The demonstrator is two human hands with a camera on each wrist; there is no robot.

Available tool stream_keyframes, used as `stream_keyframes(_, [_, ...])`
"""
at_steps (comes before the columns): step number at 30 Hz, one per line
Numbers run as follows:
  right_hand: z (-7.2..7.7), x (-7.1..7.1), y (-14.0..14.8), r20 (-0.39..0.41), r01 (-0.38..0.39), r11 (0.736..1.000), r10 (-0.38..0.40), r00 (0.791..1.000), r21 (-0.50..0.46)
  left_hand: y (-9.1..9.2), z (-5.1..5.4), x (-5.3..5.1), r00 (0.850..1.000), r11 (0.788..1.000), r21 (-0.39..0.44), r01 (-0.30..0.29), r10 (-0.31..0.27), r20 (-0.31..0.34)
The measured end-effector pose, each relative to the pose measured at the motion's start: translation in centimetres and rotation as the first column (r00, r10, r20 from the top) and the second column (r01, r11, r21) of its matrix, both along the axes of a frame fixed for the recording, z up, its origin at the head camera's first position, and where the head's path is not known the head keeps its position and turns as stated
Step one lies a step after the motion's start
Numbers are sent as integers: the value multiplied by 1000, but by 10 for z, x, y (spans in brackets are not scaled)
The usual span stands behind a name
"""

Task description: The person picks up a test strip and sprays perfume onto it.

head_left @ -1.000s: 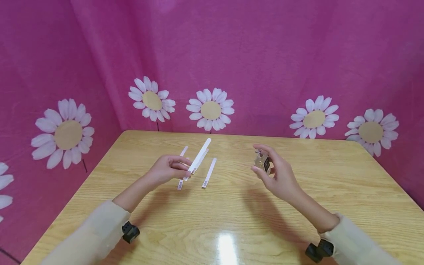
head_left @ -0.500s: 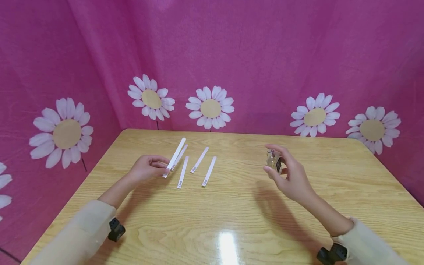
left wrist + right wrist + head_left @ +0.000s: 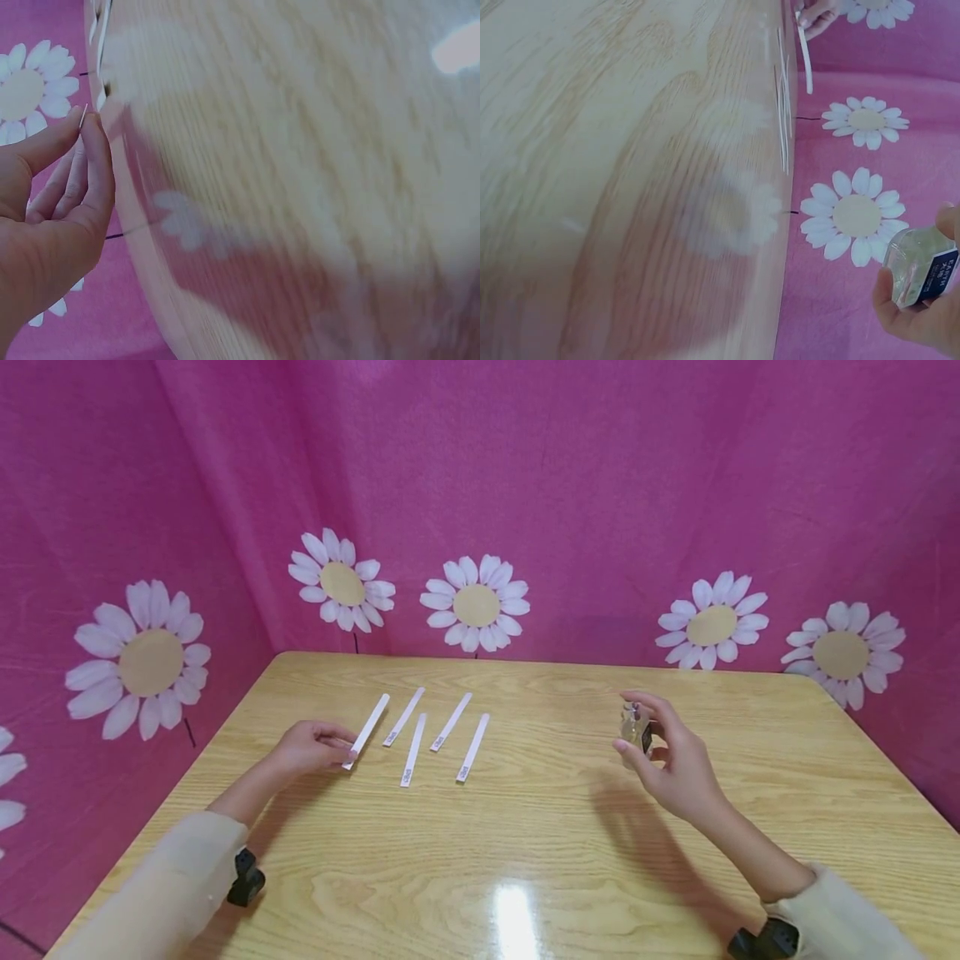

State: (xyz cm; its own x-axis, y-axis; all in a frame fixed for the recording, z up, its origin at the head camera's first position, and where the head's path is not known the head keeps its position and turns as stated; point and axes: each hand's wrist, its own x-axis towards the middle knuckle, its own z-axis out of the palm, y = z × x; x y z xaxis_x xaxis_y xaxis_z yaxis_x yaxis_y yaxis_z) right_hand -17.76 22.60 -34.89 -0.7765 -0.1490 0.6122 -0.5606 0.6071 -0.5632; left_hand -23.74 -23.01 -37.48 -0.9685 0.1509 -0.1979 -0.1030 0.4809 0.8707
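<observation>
Item: one small clear glass bottle with a dark label (image 3: 633,727), at 2 o'clock of the table's centre, raised off the surface; the right hand (image 3: 673,768) grasps it between thumb and fingers. Contents: yellowish tint visible, fill level cannot be told.
Item: one narrow white paper-like strip (image 3: 369,727), at 10 o'clock, pinched between thumb and forefinger of the left hand (image 3: 306,747).
Items: four matching white strips with dark printed ends (image 3: 413,750), lying apart at 11 o'clock.
Support: light wood-grain table (image 3: 420,868).
Backdrop: magenta cloth with white daisies (image 3: 585,485), at 12 o'clock.
</observation>
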Motion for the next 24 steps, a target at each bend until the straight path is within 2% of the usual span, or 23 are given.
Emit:
stream_keyframes(3, [-1, 0, 3, 0, -6, 1000, 6, 1000, -2, -1, 1, 0, 1000, 1000, -8, -10, 10, 22])
stream_keyframes(6, [-2, 1, 5, -9, -20, 1000, 20, 1000, -8, -2, 1, 1, 1000, 999, -29, -14, 14, 15])
stream_keyframes(9, [-3, 1, 6, -23, -30, 999, 30, 999, -12, -4, 2, 2, 999, 993, -118, -22, 17, -45])
stream_keyframes(14, [-3, 0, 6, -32, -31, 1000, 31, 999, -4, -6, 2, 0, 990, 968, -246, -57, 23, -136])
stream_keyframes(20, [-4, 0, 7, -21, -37, 999, 37, 999, 3, 3, -1, -9, 987, 975, -220, -31, -5, -159])
stream_keyframes(24, [-6, -1, 7, -19, -47, 999, 47, 999, 13, 13, 0, -14, 987, 970, -242, -22, -17, -160])
